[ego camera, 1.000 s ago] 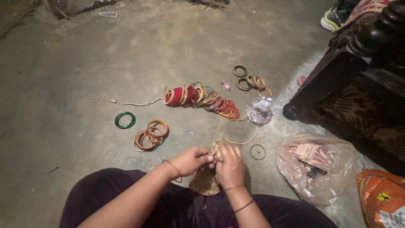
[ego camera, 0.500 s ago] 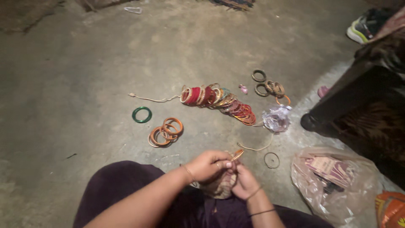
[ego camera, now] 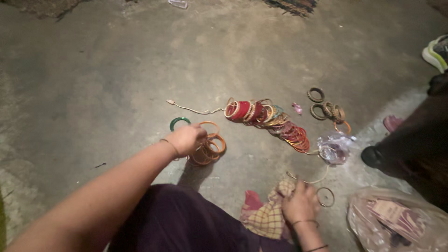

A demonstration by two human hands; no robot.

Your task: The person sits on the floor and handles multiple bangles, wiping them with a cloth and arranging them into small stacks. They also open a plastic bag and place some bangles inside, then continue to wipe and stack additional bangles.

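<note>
My left hand (ego camera: 187, 139) reaches out over the floor with its fingers curled on an orange bangle at the small pile of orange bangles (ego camera: 212, 147). A green bangle (ego camera: 178, 122) lies just beyond that hand. My right hand (ego camera: 301, 204) is close to my lap and grips a yellow checked cloth pouch (ego camera: 267, 218) with a pink lining. A thin metal bangle (ego camera: 326, 197) lies on the floor touching that hand's right side. Farther out, a long row of red, gold and orange bangles (ego camera: 268, 117) is threaded on a pale cord (ego camera: 193, 110).
Several brown bangles (ego camera: 328, 108) and a small pink object (ego camera: 297, 108) lie past the row. A crumpled clear plastic wrap (ego camera: 334, 147) sits at the cord's right end. A plastic bag of boxes (ego camera: 396, 219), dark furniture (ego camera: 420, 140) and a shoe (ego camera: 437, 50) stand to the right.
My left hand left the pouch with an orange bangle and moved forward-left to the orange pile. My right hand stayed on the pouch. The camera view shifted left.
</note>
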